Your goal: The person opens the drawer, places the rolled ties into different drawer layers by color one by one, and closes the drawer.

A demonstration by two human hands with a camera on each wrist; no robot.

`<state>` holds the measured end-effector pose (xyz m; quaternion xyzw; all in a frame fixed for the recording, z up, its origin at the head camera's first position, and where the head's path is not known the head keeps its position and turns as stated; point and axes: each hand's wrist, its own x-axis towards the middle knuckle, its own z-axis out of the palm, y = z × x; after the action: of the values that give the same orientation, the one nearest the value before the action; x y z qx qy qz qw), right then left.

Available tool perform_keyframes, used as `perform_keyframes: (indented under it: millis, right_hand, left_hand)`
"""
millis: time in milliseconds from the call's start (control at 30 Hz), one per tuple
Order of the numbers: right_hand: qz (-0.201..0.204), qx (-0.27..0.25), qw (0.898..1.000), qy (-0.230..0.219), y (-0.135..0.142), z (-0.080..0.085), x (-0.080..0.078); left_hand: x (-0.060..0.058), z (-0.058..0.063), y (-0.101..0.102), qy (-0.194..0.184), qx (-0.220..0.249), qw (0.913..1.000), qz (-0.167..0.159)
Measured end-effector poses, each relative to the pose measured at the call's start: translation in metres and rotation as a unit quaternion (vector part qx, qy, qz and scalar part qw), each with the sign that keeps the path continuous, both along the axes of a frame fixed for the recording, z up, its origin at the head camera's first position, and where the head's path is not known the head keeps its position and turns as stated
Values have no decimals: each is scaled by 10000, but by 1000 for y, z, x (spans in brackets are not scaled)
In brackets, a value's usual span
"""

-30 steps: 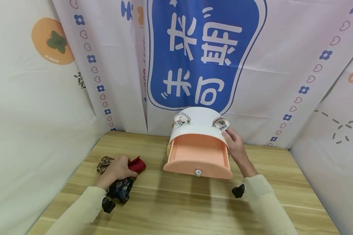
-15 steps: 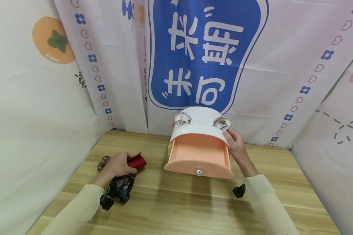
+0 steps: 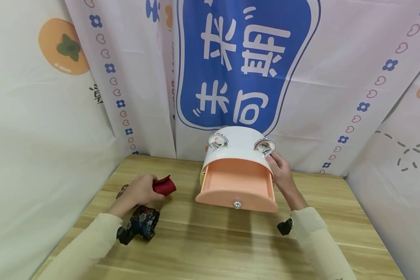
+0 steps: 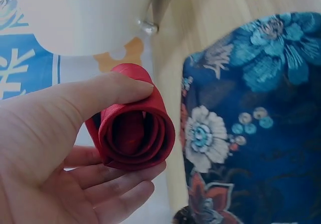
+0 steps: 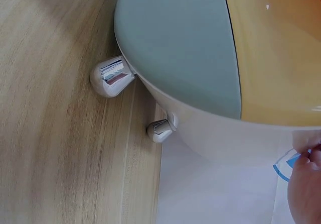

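My left hand (image 3: 139, 191) holds a rolled-up red cloth (image 3: 165, 186), thumb on top and fingers beneath. In the left wrist view the spiral layers of the red roll (image 4: 168, 138) face the camera. Close by lies a dark blue floral cloth (image 3: 145, 221), its embroidered flowers large in the left wrist view. A brown patterned cloth (image 3: 121, 192) is mostly hidden behind the left hand. My right hand (image 3: 281, 171) grips the right side of a white rounded drawer box (image 3: 239, 140), close to a chrome ring. Its peach drawer (image 3: 227, 198) is pulled out, with nothing inside.
The box stands on short chrome feet (image 5: 108, 77) at the back of the wooden table (image 3: 210, 249). Lower green (image 5: 175, 48) and yellow (image 5: 276, 58) drawer fronts show in the right wrist view. Printed cloth (image 3: 308, 105) hangs behind and at both sides.
My left hand has shifted slightly up and away from the blue floral cloth with the red roll, uncovering more of the blue one. The right hand and the box have stayed put.
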<state>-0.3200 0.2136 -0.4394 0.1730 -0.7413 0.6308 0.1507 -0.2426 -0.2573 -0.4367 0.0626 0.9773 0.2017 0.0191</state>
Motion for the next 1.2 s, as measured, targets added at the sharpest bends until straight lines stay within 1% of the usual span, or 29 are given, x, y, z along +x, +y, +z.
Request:
perform_keyframes:
  millis: [233, 467, 600, 767, 900, 1000, 1200]
  right_hand:
    - [11, 2, 10000, -53, 0, 1, 2]
    - [93, -242, 9996, -87, -1, 4, 4]
    - [71, -238, 9997, -30, -2, 3, 2]
    - [60, -198, 9998, 4, -1, 2, 2]
    - [67, -220, 9997, -16, 0, 2, 4]
    - [118, -278, 9995, -19, 0, 1, 4]
    - [158, -294, 9994, -5, 0, -1, 0]
  left_hand:
    - [3, 15, 12, 51, -105, 9997, -196]
    - [9, 39, 30, -75, -171, 9992, -355]
    - [10, 51, 37, 10, -226, 9985, -502]
    - [12, 68, 45, 154, -169, 9969, -749]
    - [14, 84, 52, 191, -133, 9957, -896]
    - [17, 98, 56, 220, -135, 9953, -937]
    - [22, 126, 62, 413, -171, 9943, -964]
